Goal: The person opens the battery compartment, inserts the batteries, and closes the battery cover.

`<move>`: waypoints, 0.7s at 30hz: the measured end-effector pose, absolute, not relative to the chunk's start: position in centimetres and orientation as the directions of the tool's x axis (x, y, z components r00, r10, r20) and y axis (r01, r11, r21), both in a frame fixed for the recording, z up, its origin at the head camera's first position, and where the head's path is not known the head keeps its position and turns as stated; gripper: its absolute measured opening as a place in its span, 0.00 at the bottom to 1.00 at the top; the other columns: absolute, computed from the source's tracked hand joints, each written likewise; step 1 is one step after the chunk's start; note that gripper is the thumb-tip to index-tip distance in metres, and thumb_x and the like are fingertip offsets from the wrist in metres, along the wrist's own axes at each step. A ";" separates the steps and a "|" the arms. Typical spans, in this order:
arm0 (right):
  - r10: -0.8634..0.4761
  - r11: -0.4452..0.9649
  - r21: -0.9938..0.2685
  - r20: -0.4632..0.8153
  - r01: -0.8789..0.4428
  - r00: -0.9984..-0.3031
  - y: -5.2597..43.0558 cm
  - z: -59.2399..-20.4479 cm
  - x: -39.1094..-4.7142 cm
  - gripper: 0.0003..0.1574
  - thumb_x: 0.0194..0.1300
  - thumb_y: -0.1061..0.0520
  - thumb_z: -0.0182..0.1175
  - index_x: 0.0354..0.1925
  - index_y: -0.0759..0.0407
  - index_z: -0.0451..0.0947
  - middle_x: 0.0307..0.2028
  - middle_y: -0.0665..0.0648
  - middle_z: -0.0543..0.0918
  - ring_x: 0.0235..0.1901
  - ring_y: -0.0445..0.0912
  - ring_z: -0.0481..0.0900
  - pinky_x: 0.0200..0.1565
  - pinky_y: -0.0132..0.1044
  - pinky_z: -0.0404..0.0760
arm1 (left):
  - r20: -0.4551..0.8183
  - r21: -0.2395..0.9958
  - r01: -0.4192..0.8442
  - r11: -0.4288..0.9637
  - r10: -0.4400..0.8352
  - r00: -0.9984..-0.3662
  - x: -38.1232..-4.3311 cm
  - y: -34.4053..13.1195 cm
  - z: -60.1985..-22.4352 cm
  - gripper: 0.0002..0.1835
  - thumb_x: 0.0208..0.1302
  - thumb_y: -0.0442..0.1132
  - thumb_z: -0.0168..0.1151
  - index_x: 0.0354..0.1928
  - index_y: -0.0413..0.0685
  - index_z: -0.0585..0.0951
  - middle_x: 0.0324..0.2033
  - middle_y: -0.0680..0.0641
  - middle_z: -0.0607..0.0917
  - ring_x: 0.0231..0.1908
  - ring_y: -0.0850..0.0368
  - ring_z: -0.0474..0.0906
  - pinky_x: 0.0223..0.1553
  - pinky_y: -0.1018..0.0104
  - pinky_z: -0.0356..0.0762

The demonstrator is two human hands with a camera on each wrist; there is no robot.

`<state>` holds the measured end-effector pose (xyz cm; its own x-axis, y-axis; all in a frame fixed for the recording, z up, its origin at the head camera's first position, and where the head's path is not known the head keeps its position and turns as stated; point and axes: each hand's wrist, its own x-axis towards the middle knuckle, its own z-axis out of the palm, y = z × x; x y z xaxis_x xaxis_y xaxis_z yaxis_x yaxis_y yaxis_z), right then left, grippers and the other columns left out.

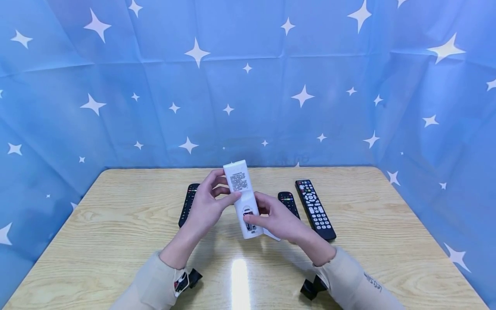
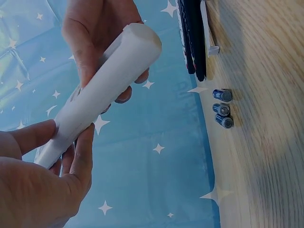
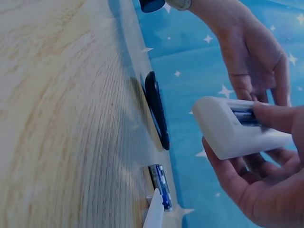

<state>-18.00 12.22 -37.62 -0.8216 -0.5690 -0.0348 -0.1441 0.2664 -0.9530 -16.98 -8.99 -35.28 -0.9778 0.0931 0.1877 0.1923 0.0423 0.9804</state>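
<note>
A white remote control (image 1: 248, 200) is held above the table, its labelled back facing up and its battery compartment uncovered. My left hand (image 1: 207, 204) grips its upper half, thumb across the back and fingers along the far side. The lower end is in my right hand (image 1: 280, 219), whose thumb presses at the compartment. A dark battery (image 3: 243, 115) shows inside, partly covered by that thumb; whether another lies beside it I cannot tell. On the table below the right hand lies a white battery cover (image 1: 272, 235), partly hidden in the head view.
Three loose batteries (image 2: 222, 109) lie together on the table, hidden in the head view. A black remote (image 1: 187, 204) lies left of the hands. To the right are a smaller black remote (image 1: 288, 202) and a longer one (image 1: 314, 206). A starry blue curtain (image 1: 248, 94) hangs behind.
</note>
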 end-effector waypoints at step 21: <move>-0.512 0.342 -0.907 0.038 -0.245 -0.858 13.3 -38.5 -20.1 0.23 0.79 0.48 0.56 0.59 0.64 0.77 0.51 0.61 0.83 0.51 0.55 0.81 0.51 0.52 0.83 | 0.159 0.981 0.162 0.108 0.037 -0.987 -17.8 -10.0 -35.3 0.30 0.63 0.29 0.72 0.66 0.49 0.75 0.50 0.43 0.82 0.45 0.48 0.83 0.43 0.58 0.81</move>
<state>-20.07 13.30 -38.47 -0.8579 -0.5125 0.0384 -0.2450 0.3421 -0.9072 -17.82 -9.98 -35.31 -0.9866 0.0368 0.1587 0.1618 0.1079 0.9809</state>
